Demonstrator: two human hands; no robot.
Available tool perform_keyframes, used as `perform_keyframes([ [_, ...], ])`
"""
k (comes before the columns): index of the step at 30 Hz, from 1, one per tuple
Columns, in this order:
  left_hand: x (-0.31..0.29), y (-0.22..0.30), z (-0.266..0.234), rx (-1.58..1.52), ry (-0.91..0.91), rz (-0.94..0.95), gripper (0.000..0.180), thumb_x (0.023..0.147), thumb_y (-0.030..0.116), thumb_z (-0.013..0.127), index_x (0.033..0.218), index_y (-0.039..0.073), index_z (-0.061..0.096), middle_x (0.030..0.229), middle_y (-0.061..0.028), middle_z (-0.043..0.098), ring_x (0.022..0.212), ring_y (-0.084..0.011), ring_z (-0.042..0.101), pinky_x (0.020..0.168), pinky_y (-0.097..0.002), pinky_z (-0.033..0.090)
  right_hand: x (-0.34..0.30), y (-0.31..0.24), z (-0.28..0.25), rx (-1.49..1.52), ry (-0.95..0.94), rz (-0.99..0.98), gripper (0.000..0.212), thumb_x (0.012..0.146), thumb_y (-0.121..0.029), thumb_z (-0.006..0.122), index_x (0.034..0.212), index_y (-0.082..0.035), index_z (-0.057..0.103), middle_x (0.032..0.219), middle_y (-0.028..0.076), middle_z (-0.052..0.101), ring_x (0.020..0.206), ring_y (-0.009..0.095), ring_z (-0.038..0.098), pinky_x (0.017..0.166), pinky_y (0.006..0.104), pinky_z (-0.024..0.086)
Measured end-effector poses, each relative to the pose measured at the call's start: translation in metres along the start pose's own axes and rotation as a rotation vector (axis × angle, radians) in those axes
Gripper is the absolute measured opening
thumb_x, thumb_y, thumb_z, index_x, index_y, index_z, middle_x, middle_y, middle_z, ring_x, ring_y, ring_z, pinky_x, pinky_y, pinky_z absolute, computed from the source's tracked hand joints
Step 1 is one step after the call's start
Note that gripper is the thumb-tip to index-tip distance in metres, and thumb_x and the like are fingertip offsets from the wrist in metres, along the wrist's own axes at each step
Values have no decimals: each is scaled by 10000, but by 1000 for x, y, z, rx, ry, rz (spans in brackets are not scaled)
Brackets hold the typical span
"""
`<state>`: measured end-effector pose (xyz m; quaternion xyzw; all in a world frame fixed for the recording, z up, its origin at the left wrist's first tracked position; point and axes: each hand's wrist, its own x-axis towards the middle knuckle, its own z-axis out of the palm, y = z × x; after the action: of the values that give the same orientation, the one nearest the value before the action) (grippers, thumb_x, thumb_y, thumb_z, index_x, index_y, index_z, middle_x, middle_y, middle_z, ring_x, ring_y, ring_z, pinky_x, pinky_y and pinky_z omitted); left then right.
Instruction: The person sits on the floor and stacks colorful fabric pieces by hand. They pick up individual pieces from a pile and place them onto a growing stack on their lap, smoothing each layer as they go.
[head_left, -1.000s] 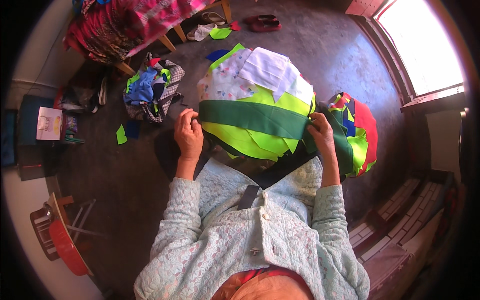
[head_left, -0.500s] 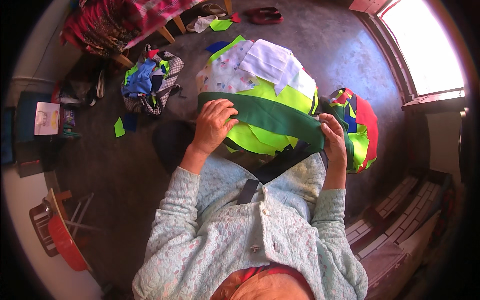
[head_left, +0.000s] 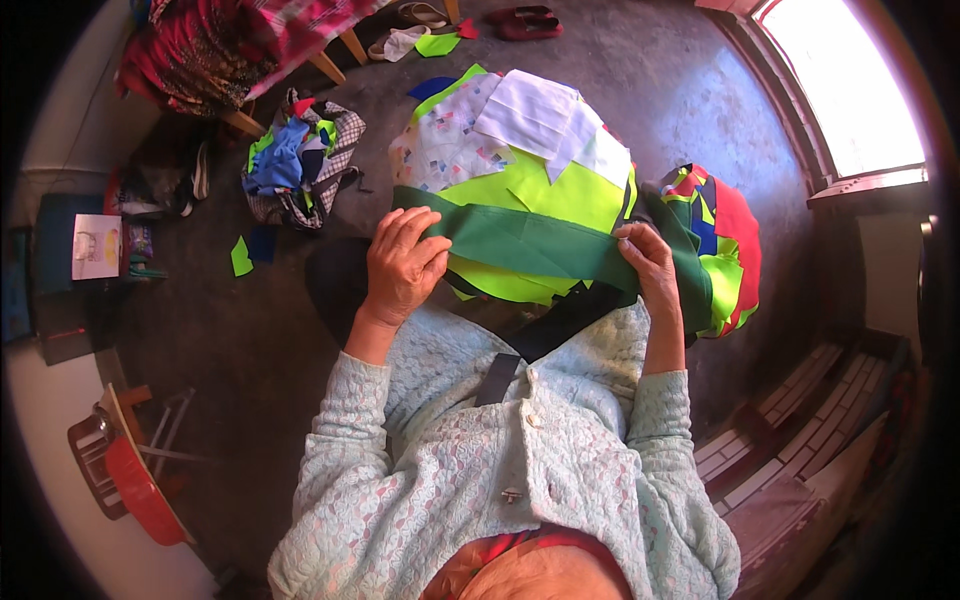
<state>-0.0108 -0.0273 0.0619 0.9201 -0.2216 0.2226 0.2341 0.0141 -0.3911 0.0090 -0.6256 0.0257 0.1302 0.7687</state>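
Left grip touches, right grip pinches green cloth; printed card leftward.

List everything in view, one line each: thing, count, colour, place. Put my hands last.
Cloth pile: one, white, patterned, lime; centre
Cloth strip: one, dark green, across that pile
Second pile: one, red, lime, blue; centre right
Checked bag: one, dark and white, holding scraps, left
Loose scraps: at least four, lime, blue, red; left and top
Shoes: several, maroon or pale, mostly top
Draped cloth: one, pink-red, upper left
Card: one, whitish, far left
Curved object: one, red, lower left
Bright opening: one, white, upper right
Jacket: one, pale blue-green, bottom
Left hand: one, bare, strip's left part
Right hand: one, bare, strip's right part
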Motion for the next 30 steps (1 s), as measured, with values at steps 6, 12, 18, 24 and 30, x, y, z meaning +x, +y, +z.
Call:
perform_keyframes([
  [6,-10,0,-3,-31,-68,-30,132,726,143,725,805,81,639,1095,-95,619,1105,-290,577,982,-453,425,0,20,0,-84,17,60,104,909,-47,633,1012,-55,619,897,-54,596,859,32,552,806,194,436],
  [12,7,7,10,-128,-4,-82,193,791,219,708,910,76,660,1152,-103,610,1172,-307,539,1013,-448,401,6,21,-1,-209,-20,-13,145,871,21,623,985,-41,557,907,-33,553,880,46,534,798,214,424],
  [18,9,14,49,32,-157,-25,409,882,331,591,1222,106,606,1376,-113,507,1316,-317,424,1096,-487,284,14,-5,-13,-500,-79,107,244,807,60,634,1012,-53,566,916,-8,572,865,52,527,759,236,425],
  [24,5,12,55,24,-196,-48,461,898,375,545,1286,128,568,1426,-96,462,1348,-304,383,1123,-512,207,11,-18,-18,-1183,296,-574,213,760,-28,659,962,-66,605,958,105,590,946,328,577,815,393,449],
  [30,6,14,55,30,-200,-57,465,864,358,574,1276,144,580,1423,-90,467,1341,-301,391,1124,-515,215,-22,3,17,-958,451,-252,188,837,-64,643,1022,-54,614,945,145,587,881,308,603,773,376,491],
])
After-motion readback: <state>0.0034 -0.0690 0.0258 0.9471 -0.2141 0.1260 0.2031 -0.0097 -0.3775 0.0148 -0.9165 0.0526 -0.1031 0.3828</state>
